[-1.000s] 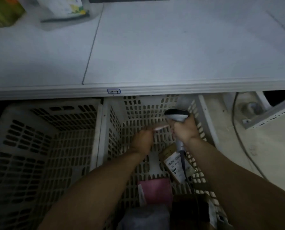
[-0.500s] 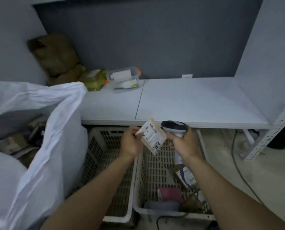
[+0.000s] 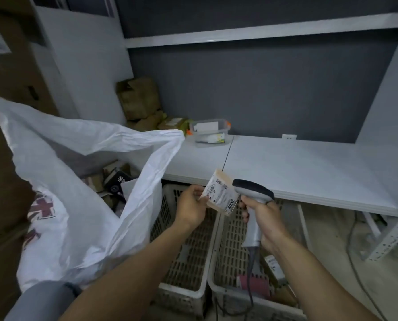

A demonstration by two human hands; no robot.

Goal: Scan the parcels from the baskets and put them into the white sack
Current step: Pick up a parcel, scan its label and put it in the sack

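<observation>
Both hands have risen from the right basket (image 3: 228, 246): left hand (image 3: 191, 208) pinches a small parcel (image 3: 221, 193), right hand (image 3: 264, 218) grips the scanner (image 3: 253, 193) (label facing it), white sack (image 3: 77, 181) open alongside; scanning looks imminent.

In front of us stands a shelf board (image 3: 309, 167), and under its front edge two baskets (image 3: 188, 251) sit side by side on the floor. To the left of the baskets we see the sack (image 3: 77, 205), its mouth open, with parcels lying inside it. Above the gap between the baskets, our left hand (image 3: 191, 208) holds a parcel (image 3: 221, 193), and just to the right of it our right hand (image 3: 266, 222) holds the scanner (image 3: 253, 200), its head touching or nearly touching the parcel. In the right basket (image 3: 230, 246) some parcels lie at the bottom. On the shelf board, at the back left, stands a plastic box (image 3: 210, 130), and further left some packages (image 3: 140, 100) are piled in the corner.
</observation>
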